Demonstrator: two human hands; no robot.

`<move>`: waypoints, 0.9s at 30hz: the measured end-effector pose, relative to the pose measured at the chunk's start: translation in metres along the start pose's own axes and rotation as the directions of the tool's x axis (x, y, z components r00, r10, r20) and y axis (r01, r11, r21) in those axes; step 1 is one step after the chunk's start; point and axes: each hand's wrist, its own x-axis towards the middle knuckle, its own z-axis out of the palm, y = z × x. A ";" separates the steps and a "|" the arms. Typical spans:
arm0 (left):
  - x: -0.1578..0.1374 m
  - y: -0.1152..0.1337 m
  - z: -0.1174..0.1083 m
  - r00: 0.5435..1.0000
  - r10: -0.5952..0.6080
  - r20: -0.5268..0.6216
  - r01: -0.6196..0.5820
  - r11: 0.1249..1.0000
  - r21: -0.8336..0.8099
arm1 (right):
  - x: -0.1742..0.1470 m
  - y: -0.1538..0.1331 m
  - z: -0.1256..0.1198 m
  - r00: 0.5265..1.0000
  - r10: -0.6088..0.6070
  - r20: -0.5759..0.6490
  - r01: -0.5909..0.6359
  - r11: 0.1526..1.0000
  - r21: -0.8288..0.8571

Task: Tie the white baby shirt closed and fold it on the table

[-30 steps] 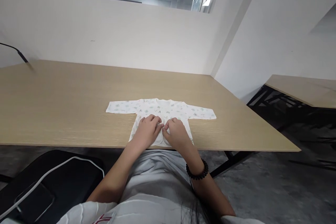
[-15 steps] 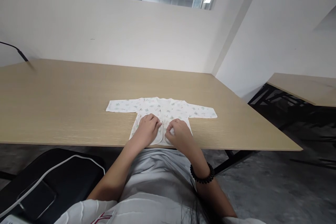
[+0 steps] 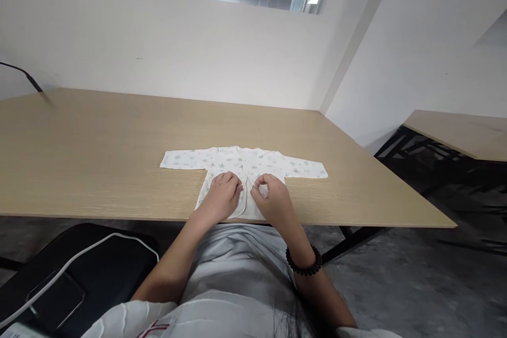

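A white baby shirt (image 3: 266, 160) with a small print lies spread on the table, sleeves stretched to both sides and its front opening in the middle. My left hand (image 3: 224, 193) is closed at the edge of the left front panel, with fingertips and thumb together on the cloth. Across the opening, my right hand (image 3: 273, 199) pinches the edge of the right front panel between thumb and forefinger, lifting it slightly. The two hands are a short way apart. Parts of the lower shirt are hidden under them.
The wooden table (image 3: 119, 137) has its front edge right below the shirt. A white wall (image 3: 198, 53) stands behind it. At lower left are a black chair (image 3: 91, 274) and a white cable (image 3: 79, 256). Another table (image 3: 459, 129) stands at right.
My right hand has moved slightly up and right, drawing the right front panel's edge away from the left one. My left hand has hardly moved.
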 end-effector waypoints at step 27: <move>0.005 -0.002 0.001 0.999 -0.023 -0.029 0.018 0.985 -0.169 | 0.011 0.002 0.014 0.981 0.137 0.134 -0.152 0.982 0.110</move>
